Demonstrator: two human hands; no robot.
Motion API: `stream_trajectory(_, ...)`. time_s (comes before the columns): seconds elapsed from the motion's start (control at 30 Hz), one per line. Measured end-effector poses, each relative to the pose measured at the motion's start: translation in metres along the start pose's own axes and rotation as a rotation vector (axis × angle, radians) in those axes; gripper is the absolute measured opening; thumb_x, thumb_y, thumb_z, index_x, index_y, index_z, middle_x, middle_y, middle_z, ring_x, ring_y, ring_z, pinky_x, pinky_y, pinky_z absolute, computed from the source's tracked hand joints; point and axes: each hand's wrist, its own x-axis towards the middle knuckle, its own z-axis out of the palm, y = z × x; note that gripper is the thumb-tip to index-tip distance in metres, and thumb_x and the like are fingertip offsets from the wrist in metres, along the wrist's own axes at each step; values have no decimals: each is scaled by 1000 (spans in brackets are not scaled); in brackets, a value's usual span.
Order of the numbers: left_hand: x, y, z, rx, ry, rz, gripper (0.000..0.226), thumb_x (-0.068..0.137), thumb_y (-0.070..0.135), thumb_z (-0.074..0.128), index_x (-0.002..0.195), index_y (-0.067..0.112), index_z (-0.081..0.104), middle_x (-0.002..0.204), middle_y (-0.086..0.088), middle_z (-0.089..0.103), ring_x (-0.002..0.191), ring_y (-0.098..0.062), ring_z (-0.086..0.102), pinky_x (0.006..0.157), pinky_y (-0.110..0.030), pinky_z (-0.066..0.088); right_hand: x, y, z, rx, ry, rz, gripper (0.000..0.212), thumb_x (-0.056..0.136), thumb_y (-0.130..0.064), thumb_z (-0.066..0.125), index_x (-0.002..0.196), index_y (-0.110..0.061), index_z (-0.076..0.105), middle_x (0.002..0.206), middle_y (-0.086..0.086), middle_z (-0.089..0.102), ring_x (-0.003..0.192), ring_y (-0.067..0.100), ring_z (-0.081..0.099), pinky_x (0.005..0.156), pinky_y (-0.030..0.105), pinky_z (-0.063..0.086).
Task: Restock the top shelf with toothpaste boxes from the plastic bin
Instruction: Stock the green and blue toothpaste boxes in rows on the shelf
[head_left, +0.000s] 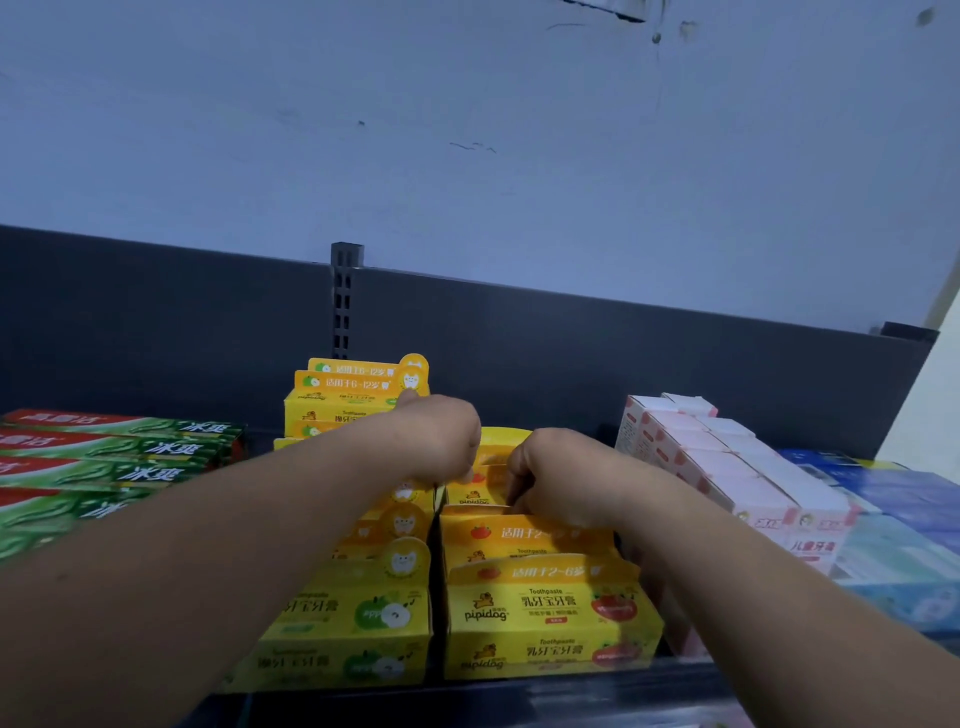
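Room to move is tight on the top shelf (519, 696): products run from its front lip back to the dark back panel (623, 353), with only a narrow bare strip showing behind the green boxes and another beside the pink ones. Both bare forearms reach in from the bottom corners and meet over the middle.

Left hand (441, 441) is curled at the back of the apple-print toothpaste boxes (343, 618), a fingertip touching the rear stack; whether it grips a box cannot be told. Right hand (550, 483) is closed in a narrow pinch on a strawberry-print toothpaste box (485, 480) standing in the middle of the strawberry row, behind the front strawberry boxes (550, 613). The two yellow rows stand side by side, stacked two high at the front, a thin dark gap between them.

Left of them lie green-and-red toothpaste cartons (119, 457), four long sides showing, a fifth partly cut by the frame edge. Right of the yellow rows stand pink children's toothpaste boxes (727, 467) in a line running back, too tightly packed to count surely. Blue boxes (898, 519) fill the right end. No plastic bin is in view.
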Motion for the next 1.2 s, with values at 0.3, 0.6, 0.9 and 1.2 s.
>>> stream_trajectory(0.3,-3,-12,2,76,17,1,21,86,14,57,68,24,59,82,5,65,96,-21,55,96,-43,29,1,0,0,-11,31,-22,17,90,-19,66,105,-23,72,102,-4,67,88,13,60,74,22,49)
stream_trajectory(0.6,-9,4,-25,-17,67,48,32,88,36,62,120,32,61,118,9,61,110,-17,52,91,-35,43,-28,-4,-33,12,251,-82,24,95,-21,54,113,-22,69,106,0,67,94,19,62,81,34,54)
stream_trajectory(0.9,0,85,-63,-501,128,77,52,98,32,49,147,20,36,150,1,39,137,-18,37,111,-33,28,-90,103,-92,246,495,105,27,99,-26,47,119,-25,65,119,-9,63,95,8,58,71,16,40)
stream_trajectory(1.2,32,146,-72,-626,163,-47,43,98,29,50,139,16,47,140,-1,50,118,-16,49,89,-25,34,-55,216,-65,749,488,323,13,91,-31,63,104,-26,66,106,-4,65,90,15,65,68,24,54)
